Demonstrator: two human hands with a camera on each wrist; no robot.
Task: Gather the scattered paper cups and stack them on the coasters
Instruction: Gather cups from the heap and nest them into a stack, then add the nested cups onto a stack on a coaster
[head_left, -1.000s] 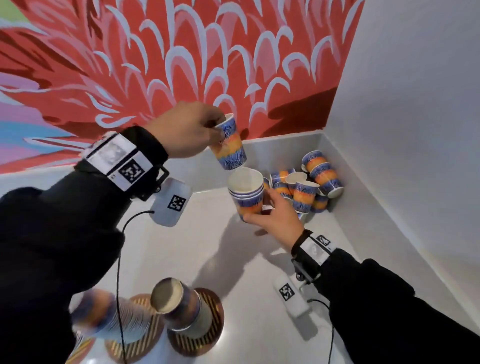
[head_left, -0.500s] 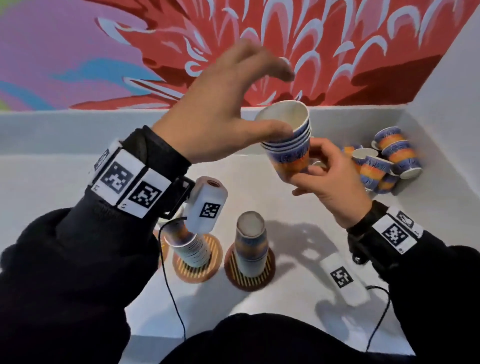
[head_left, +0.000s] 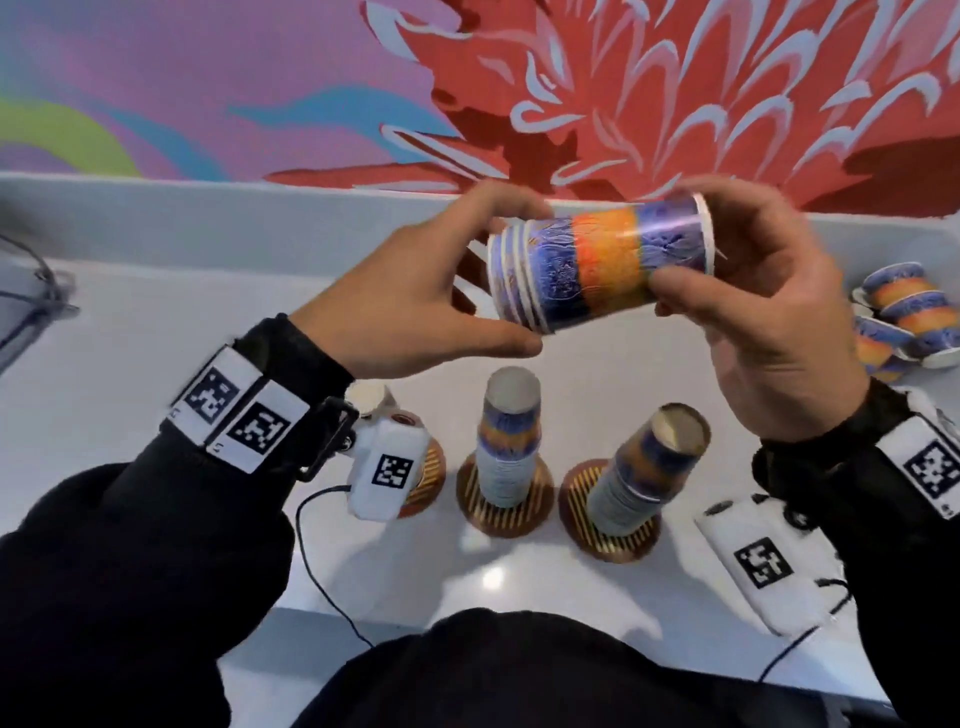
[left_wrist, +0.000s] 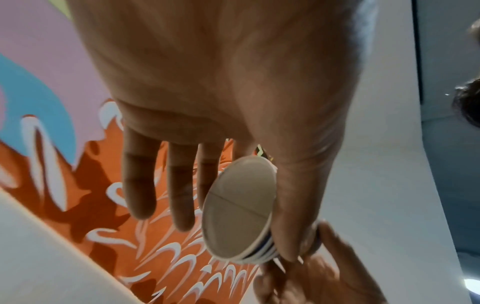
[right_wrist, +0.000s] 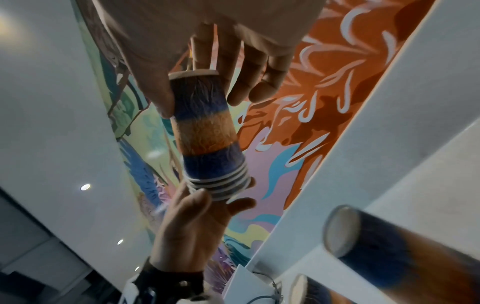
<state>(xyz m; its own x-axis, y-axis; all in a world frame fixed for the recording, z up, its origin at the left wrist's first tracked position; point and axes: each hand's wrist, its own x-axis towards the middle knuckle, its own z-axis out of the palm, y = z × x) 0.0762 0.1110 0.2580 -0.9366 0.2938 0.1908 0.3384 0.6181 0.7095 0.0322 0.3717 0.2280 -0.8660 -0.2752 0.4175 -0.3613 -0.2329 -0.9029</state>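
A nested bundle of cups (head_left: 602, 262) is held on its side between both hands, above the table and clear of everything on it. The left hand (head_left: 410, 306) is spread wide at the rim end: its thumb lies under the stacked rims, and in the left wrist view thumb and forefinger flank the open mouth while the other fingers (left_wrist: 140, 185) hang straight and free. The right hand (head_left: 769, 322) is closed on the base end, with thumb pressed on the blue band and fingers curled over the top.

Below the bundle, three coasters sit in a row near the table's front edge. The middle coaster (head_left: 506, 512) and the right coaster (head_left: 605, 530) each carry an inverted stack — the middle stack (head_left: 509, 447) upright, the right stack (head_left: 644, 467) seeming to lean in this wide view. The left coaster (head_left: 431, 467) is largely hidden by the wrist camera, and what stands on it cannot be told. Loose cups (head_left: 904, 322) remain heaped at the far right of the table (head_left: 104, 364).

The step in hand appears to be the turning of the gathered bundle so that its mouth faces down. The next move calls for the turn to be completed and the bundle lowered squarely over one stack's top — a skewed descent would likely catch a rim or tip the stack. The loose cups are then left to be gathered.
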